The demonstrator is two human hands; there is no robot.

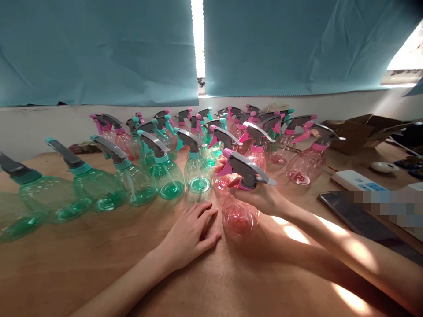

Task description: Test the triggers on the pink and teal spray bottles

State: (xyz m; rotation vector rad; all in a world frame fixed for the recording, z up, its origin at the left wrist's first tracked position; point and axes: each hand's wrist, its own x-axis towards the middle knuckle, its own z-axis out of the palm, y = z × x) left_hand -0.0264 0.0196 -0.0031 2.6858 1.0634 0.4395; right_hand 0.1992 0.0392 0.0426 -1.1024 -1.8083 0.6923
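My right hand (261, 198) is wrapped round the upper body of a pink spray bottle (240, 220), just below its grey and pink trigger head. The bottle stands upright or nearly so at the front. On the tabletop rests my left hand (190, 235), fingers apart and holding nothing, a little left of that bottle. A green spray bottle (198, 176) is the nearest thing beyond my left fingers. More green bottles, such as this green spray bottle (168, 180), form a row to the left. Another pink spray bottle (306, 165) stands at the right.
Several more pink and green spray bottles crowd the back of the wooden table (132, 273). To the right lie a dark phone (350, 215), a white power strip (358, 180), a white mouse (384, 167) and an open cardboard box (357, 134). Blue curtains (99, 53) hang behind.
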